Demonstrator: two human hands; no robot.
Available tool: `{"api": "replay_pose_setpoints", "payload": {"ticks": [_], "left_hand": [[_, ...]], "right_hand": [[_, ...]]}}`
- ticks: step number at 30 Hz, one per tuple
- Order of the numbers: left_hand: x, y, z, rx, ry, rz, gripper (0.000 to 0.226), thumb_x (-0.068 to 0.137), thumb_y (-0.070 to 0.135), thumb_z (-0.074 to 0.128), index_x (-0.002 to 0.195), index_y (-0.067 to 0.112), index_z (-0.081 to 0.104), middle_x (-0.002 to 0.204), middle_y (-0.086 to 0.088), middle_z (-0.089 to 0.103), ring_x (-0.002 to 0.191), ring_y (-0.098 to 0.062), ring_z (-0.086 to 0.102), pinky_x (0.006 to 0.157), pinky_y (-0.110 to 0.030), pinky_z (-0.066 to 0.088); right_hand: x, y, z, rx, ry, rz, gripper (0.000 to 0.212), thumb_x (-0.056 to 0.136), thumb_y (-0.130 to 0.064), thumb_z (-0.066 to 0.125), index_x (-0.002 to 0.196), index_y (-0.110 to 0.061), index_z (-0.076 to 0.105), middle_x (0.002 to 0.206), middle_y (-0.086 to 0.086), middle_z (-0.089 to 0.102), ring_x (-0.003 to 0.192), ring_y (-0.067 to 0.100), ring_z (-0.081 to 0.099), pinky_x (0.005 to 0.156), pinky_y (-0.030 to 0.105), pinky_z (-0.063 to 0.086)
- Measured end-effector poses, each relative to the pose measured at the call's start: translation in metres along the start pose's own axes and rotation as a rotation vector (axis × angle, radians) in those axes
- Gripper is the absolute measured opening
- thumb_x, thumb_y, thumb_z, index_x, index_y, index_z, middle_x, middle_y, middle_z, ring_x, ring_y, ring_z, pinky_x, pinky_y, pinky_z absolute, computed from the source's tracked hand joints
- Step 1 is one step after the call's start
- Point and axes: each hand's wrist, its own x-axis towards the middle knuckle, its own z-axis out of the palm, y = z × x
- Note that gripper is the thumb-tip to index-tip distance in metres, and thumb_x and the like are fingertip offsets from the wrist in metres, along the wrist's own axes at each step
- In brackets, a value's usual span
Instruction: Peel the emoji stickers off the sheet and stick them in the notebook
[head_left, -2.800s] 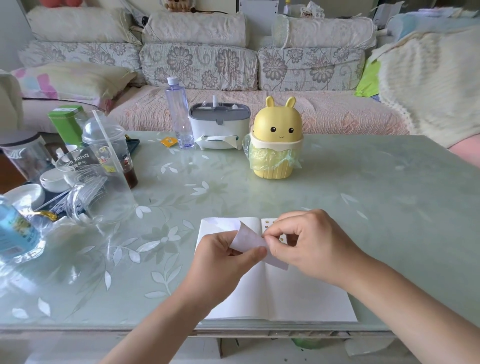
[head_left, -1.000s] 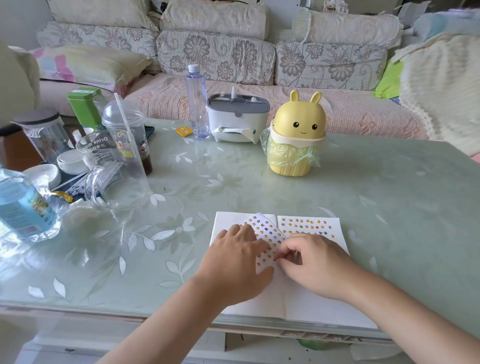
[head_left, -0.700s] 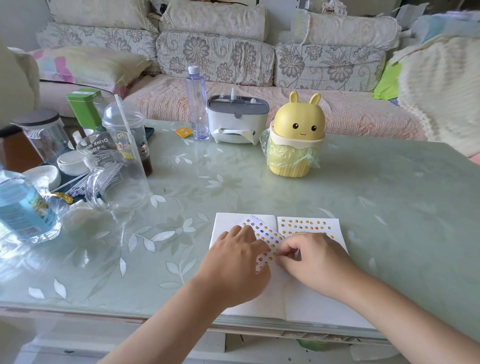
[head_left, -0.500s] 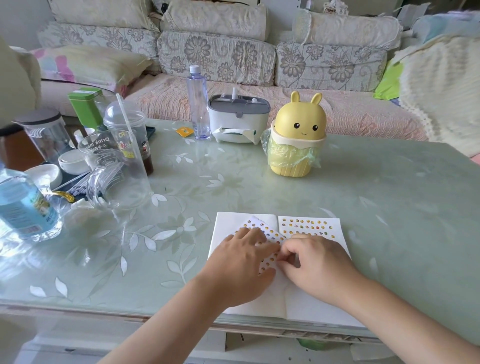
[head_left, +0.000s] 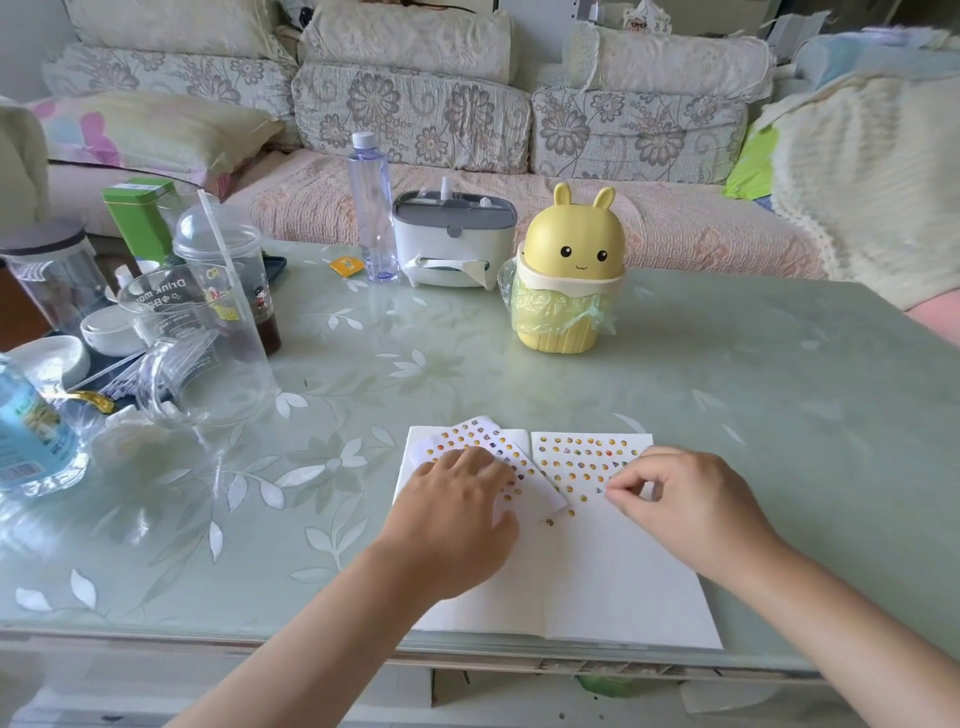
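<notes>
Lower centre of frame: my left hand (head_left: 457, 519) lies flat, fingers straight and slightly spread, pressing the sticker sheet (head_left: 485, 447) onto the left page of the open notebook (head_left: 623, 587). The sheet sits tilted, its far corner just past the page's upper edge. Lower right: my right hand (head_left: 691, 504) hovers over the right page with its fingers curled, thumb and forefinger (head_left: 613, 492) drawn tip to tip (whether a sticker is pinched between them is too small to tell). Just left of those tips lies a single dark sticker (head_left: 598, 489), below the rows of emoji stickers (head_left: 582, 457) filling the page's upper part. The notebook rests at the near edge of the pale green table (head_left: 753, 374). Centre: a yellow rabbit-eared bin (head_left: 569, 275). Upper centre: a clear bottle (head_left: 371, 208) beside a grey-lidded tissue box (head_left: 452, 239).
</notes>
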Motion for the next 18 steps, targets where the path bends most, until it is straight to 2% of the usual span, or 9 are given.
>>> {"api": "replay_pose_setpoints", "payload": {"ticks": [3,5,7,9,11,13,14,16,18], "left_hand": [[0.003,0.006,0.002,0.022,-0.014,0.013,0.045,0.097,0.051,0.042,0.139,0.034,0.045,0.141,0.013,0.043,0.134,-0.013,0.037,0.112,-0.028,0.027],[0.006,0.007,0.001,0.008,-0.012,0.003,0.045,0.096,0.050,0.045,0.137,0.034,0.046,0.140,0.013,0.044,0.132,-0.013,0.039,0.111,-0.028,0.028],[0.009,0.008,0.000,0.002,-0.015,0.003,0.044,0.096,0.049,0.046,0.137,0.034,0.047,0.139,0.013,0.045,0.132,-0.013,0.040,0.111,-0.028,0.029],[0.010,0.009,0.000,0.006,-0.018,0.000,0.043,0.096,0.049,0.046,0.136,0.034,0.046,0.140,0.012,0.044,0.132,-0.014,0.039,0.111,-0.028,0.029],[0.010,0.011,-0.001,0.018,-0.013,-0.005,0.044,0.096,0.048,0.046,0.137,0.033,0.045,0.141,0.012,0.044,0.132,-0.014,0.039,0.111,-0.028,0.029],[0.011,0.013,-0.001,0.023,-0.004,-0.003,0.044,0.096,0.048,0.045,0.137,0.034,0.045,0.141,0.012,0.043,0.132,-0.014,0.039,0.111,-0.028,0.028],[0.011,0.013,-0.001,0.024,-0.004,-0.005,0.043,0.096,0.048,0.045,0.137,0.034,0.045,0.141,0.013,0.043,0.132,-0.014,0.039,0.111,-0.028,0.028],[0.011,0.013,0.000,0.027,0.001,-0.004,0.043,0.096,0.048,0.045,0.138,0.034,0.044,0.141,0.013,0.043,0.132,-0.013,0.039,0.111,-0.028,0.028],[0.010,0.013,0.000,0.027,0.016,0.002,0.044,0.097,0.047,0.044,0.139,0.034,0.043,0.142,0.013,0.043,0.133,-0.014,0.039,0.112,-0.027,0.027]], "right_hand": [[-0.007,0.003,0.007,-0.055,-0.006,-0.050,0.014,0.079,-0.030,0.079,0.069,-0.037,0.072,0.074,-0.034,0.060,0.075,-0.016,0.053,0.057,0.004,0.033],[-0.010,0.003,0.011,-0.078,0.011,-0.112,0.015,0.079,-0.029,0.079,0.069,-0.034,0.070,0.074,-0.026,0.060,0.072,-0.013,0.051,0.057,0.007,0.031],[-0.008,0.002,0.016,-0.059,-0.003,-0.119,0.016,0.081,-0.028,0.077,0.068,-0.032,0.070,0.073,-0.018,0.061,0.069,-0.010,0.051,0.058,0.017,0.039],[-0.002,-0.001,0.015,0.026,-0.118,-0.026,0.017,0.081,-0.030,0.076,0.066,-0.033,0.070,0.074,-0.017,0.064,0.068,-0.004,0.055,0.066,0.027,0.048],[0.006,-0.001,0.009,0.111,-0.257,0.055,0.017,0.079,-0.033,0.078,0.063,-0.038,0.071,0.071,-0.019,0.067,0.066,0.001,0.058,0.069,0.030,0.051],[0.009,0.000,0.006,0.125,-0.321,0.057,0.011,0.078,-0.035,0.079,0.068,-0.037,0.074,0.073,-0.016,0.069,0.069,0.006,0.061,0.070,0.032,0.052],[0.009,0.001,0.005,0.089,-0.335,0.033,0.006,0.079,-0.036,0.078,0.075,-0.033,0.076,0.077,-0.012,0.070,0.074,0.009,0.062,0.072,0.033,0.053],[0.008,0.003,0.005,-0.029,-0.348,-0.058,0.017,0.084,-0.040,0.071,0.087,-0.023,0.074,0.085,-0.002,0.067,0.082,0.014,0.061,0.076,0.033,0.052],[0.004,0.003,0.002,-0.092,-0.351,-0.140,0.019,0.090,-0.043,0.065,0.086,-0.026,0.073,0.084,-0.005,0.061,0.083,0.009,0.056,0.076,0.031,0.048]]}}
